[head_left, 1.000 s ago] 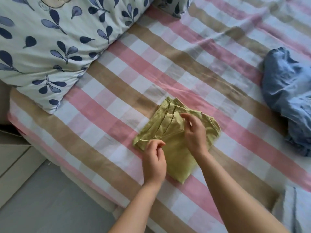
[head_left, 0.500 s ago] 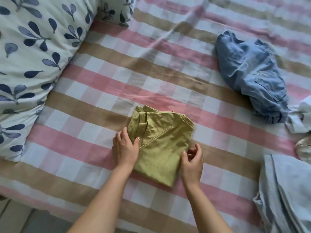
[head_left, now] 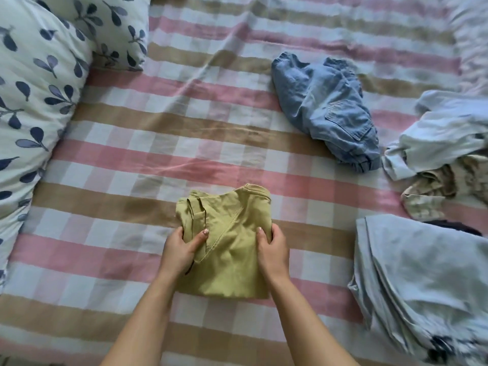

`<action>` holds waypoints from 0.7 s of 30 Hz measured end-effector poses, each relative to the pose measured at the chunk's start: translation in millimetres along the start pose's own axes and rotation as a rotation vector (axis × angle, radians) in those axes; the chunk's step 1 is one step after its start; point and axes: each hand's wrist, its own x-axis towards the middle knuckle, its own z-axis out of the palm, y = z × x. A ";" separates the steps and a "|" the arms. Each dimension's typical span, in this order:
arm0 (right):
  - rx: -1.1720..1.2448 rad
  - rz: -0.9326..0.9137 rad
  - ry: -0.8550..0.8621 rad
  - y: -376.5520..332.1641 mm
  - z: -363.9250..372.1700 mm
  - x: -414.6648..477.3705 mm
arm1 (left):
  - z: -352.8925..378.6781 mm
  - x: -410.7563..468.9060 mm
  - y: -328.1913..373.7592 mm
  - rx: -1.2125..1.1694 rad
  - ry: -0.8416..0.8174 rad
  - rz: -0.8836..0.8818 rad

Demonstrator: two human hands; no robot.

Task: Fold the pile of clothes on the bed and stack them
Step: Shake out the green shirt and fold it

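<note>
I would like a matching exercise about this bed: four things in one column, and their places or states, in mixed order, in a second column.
1 green garment
2 denim garment
3 pale blue folded garment
4 leaf-print pillow

A at the left edge
B crumpled, on the far side
C gripped by the left hand and the right hand
D at the near right

Pairs: 1-C, 2-B, 3-D, 4-A

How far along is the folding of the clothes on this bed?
Done: the green garment looks folded into a compact rectangle. In hand: the left hand and right hand grip its sides. Left: the crumpled denim garment and the pale blue and beige heap are unfolded.
</note>
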 end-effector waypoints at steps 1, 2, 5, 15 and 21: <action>0.000 -0.039 0.019 -1.7 -19.8 -4.5 | 13.3 -15.9 8.0 -0.032 -0.003 0.020; 0.001 -0.079 0.041 -2.4 -40.7 -9.6 | 27.4 -32.8 15.3 -0.058 -0.010 0.051; -0.002 -0.183 0.140 1.5 -130.1 -22.1 | 91.5 -90.3 51.8 -0.106 -0.064 0.166; -0.231 -0.153 0.432 65.6 -366.8 1.8 | 300.8 -188.9 106.7 -0.239 -0.282 0.152; -0.247 -0.035 0.416 105.5 -376.4 16.2 | 333.7 -197.2 82.1 0.059 0.065 0.207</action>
